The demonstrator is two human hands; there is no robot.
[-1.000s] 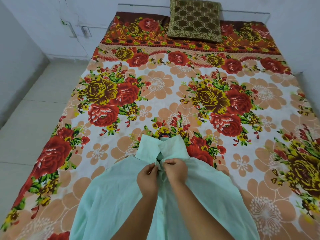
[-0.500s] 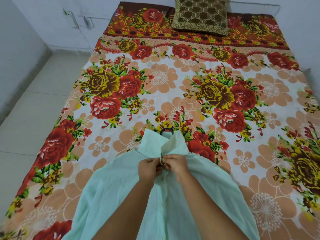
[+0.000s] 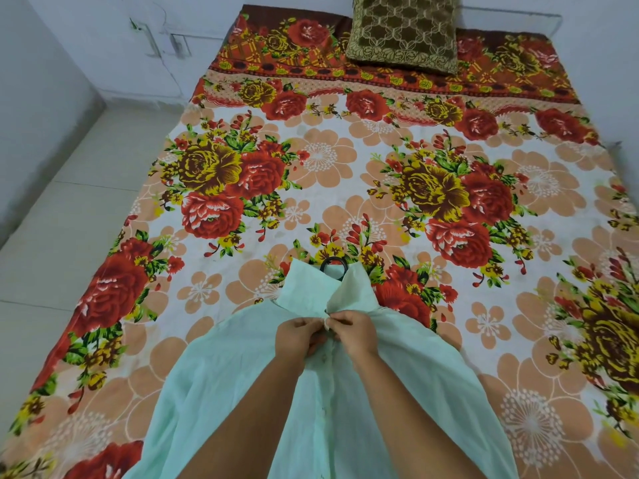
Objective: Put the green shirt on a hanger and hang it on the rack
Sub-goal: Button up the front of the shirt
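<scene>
The pale green shirt (image 3: 221, 371) lies flat on the bed, collar pointing away from me. A black hanger hook (image 3: 332, 262) sticks out above the collar; the hanger's body is hidden inside the shirt. My left hand (image 3: 298, 337) and my right hand (image 3: 352, 328) meet just below the collar. Both pinch the front placket at the top button, fingers closed on the fabric. A row of small buttons runs down the shirt between my forearms.
The bed is covered by a floral sheet (image 3: 345, 174) in red, orange and yellow. A brown patterned cushion (image 3: 403, 29) rests at the head of the bed. Pale floor tiles (image 3: 62, 219) and a white wall lie to the left. No rack is in view.
My hands stay at the top of the placket, fingers working slightly. The collar has spread a little wider and the hook shows more. The view has shifted slightly.
</scene>
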